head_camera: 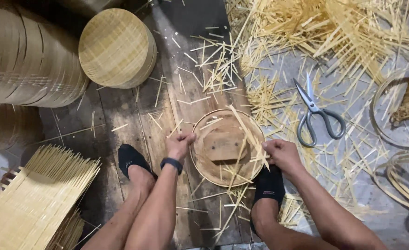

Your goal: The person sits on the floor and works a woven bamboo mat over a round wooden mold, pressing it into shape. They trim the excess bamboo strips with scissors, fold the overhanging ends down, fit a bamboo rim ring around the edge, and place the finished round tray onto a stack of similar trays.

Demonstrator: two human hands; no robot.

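Dark floorboards [167, 92] strewn with bamboo offcuts [218, 65] run under the seated person. Between both socked feet lies a round wooden form [225, 148], ringed by a bamboo hoop, the landmark here. At its left rim the left hand [179, 144] is closed in a fist on thin strips; at its right rim the right hand [281, 155] pinches a splint [248, 134] lying across the form. This looks like fitting strips into the hoop. Right of the form lie grey scissors [315, 113]; above-left stand stacked woven trays [116, 48]; loose splints crowd every side.
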